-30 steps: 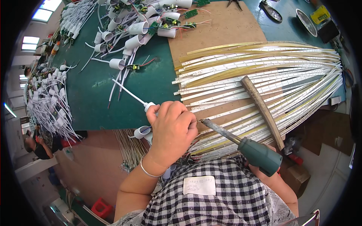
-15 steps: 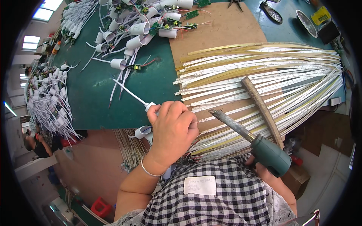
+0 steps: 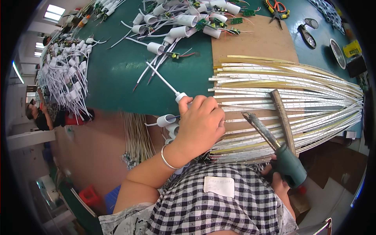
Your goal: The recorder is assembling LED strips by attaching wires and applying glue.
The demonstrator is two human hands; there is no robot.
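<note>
My left hand (image 3: 200, 124) is closed around a white plastic lamp cap (image 3: 180, 96), whose white cable (image 3: 162, 77) sticks out toward the far left. The fingers cover most of the cap and whatever lies beneath them. They sit at the left ends of the white and yellow LED strips (image 3: 254, 92). In my right hand (image 3: 277, 181) is a soldering iron (image 3: 290, 167) with a dark green handle. Its worn metal tip points far and left over the strips, apart from the left hand. A wooden bar (image 3: 282, 119) lies across the strips beside the iron.
White caps with wires and circuit boards (image 3: 186, 20) lie heaped at the back; another pile (image 3: 68, 74) is at left. Pliers (image 3: 277, 15) and a metal dish (image 3: 337, 53) are at the far right. Strips (image 3: 137, 135) hang below the table edge. A person (image 3: 41, 115) sits far left.
The whole view has shifted, so the table and both hands appear further right. The pliers' handles now show. My left hand still grips the lamp cap, and my right still holds the soldering iron.
</note>
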